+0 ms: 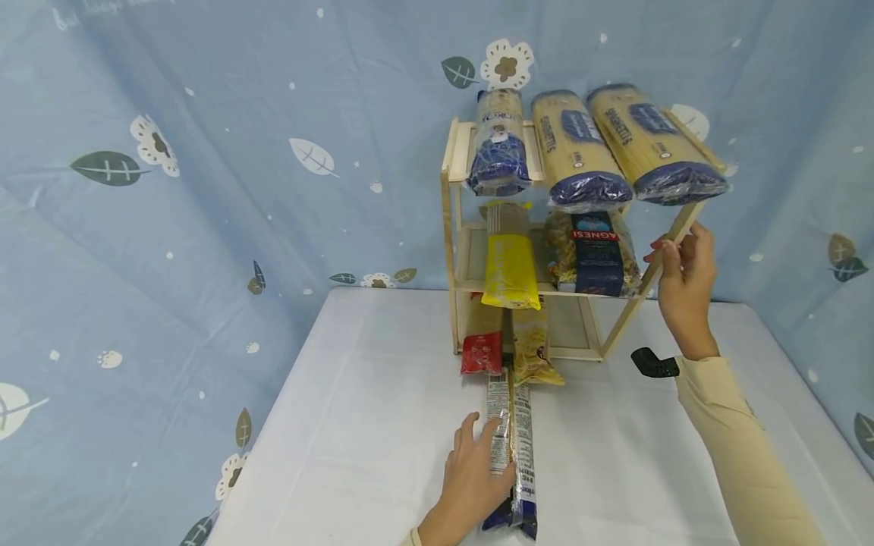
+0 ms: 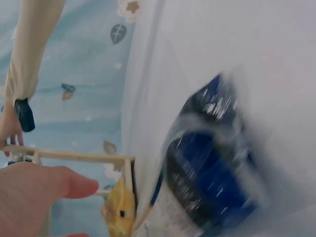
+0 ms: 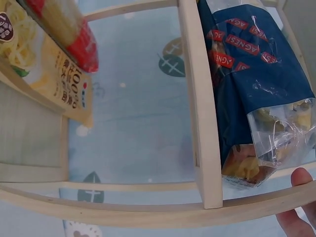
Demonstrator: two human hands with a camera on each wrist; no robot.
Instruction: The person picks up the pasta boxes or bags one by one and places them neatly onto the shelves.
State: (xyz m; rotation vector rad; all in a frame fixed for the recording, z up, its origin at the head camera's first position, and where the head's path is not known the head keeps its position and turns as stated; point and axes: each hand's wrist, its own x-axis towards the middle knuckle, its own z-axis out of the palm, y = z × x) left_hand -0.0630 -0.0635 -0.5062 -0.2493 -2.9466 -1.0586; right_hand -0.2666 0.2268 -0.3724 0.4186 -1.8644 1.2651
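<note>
My right hand (image 1: 688, 288) grips the right front post of a wooden rack (image 1: 620, 327), its fingers wrapped round the wood. Low in front of the rack, my left hand (image 1: 471, 481) reaches over the left side of a long clear-and-blue spaghetti packet (image 1: 524, 447) that lies on the table. Its fingers are spread and loosely bent, with the thumb over the packet. Blurred in the left wrist view is the packet's blue end (image 2: 210, 173). Beside the right hand, on the middle shelf, sits a navy AGNESI pasta bag (image 3: 247, 69).
Three spaghetti packs, one of them the right-hand pack (image 1: 652, 144), lie on the top shelf and overhang its front. A yellow pack (image 1: 510, 265) shares the middle shelf. Below, a red-ended pack (image 1: 482, 353) and a yellow noodle pack (image 1: 531, 349) jut over the white table (image 1: 369, 425).
</note>
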